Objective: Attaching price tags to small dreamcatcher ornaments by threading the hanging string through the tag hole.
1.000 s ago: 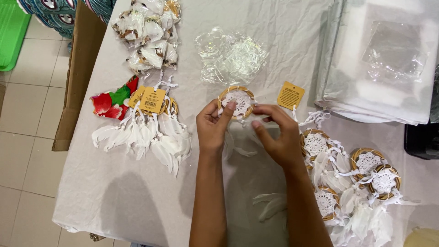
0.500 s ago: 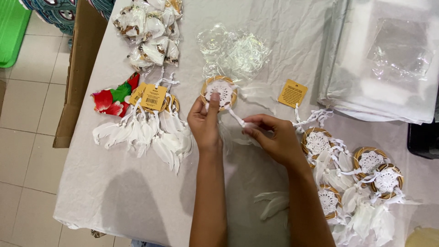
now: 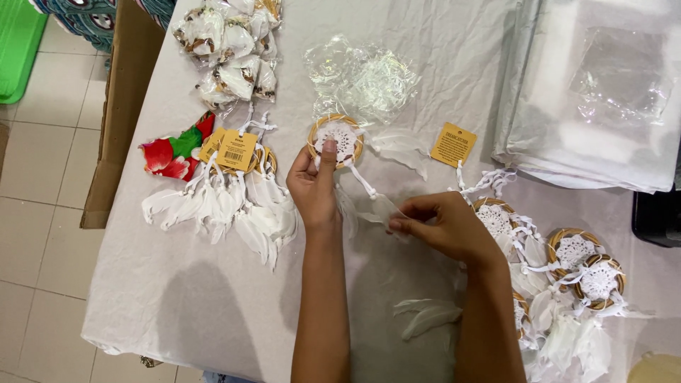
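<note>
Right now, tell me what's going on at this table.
A person is handling a small dreamcatcher on a table covered in white cloth. The left hand holds its hoop flat with the thumb, while the right hand pinches one of its white feathers. Finished dreamcatchers lie in a pile to the left and another to the right, with clear plastic bags above.
</note>
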